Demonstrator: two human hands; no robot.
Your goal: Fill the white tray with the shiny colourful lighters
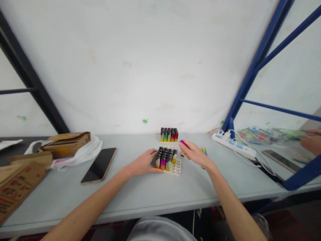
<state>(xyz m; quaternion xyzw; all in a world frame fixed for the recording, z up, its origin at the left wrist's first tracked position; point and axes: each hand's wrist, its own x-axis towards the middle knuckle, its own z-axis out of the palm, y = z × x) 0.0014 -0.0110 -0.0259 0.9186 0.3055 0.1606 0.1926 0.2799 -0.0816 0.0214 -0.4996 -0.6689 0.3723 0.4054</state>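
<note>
A white tray (177,170) with round holes stands on the table, its left part filled with upright lighters (163,163) in purple, yellow and orange with black tops. My left hand (144,163) grips the tray's left side, thumb at the front and fingers behind. Just right of the tray, my right hand (192,153) pinches a purple lighter (184,143) above the table. Behind stands a second block of upright lighters (169,135) on a white base. A few loose lighters (204,151) lie beside and partly behind my right hand.
On the left a black phone (99,164) lies near opened cardboard boxes (66,144) and a white plastic bag (91,147). A white power strip (233,144) with cables rests at the right, by the blue frame (247,80). Farther right are another phone (282,160) and another person's hand (312,142).
</note>
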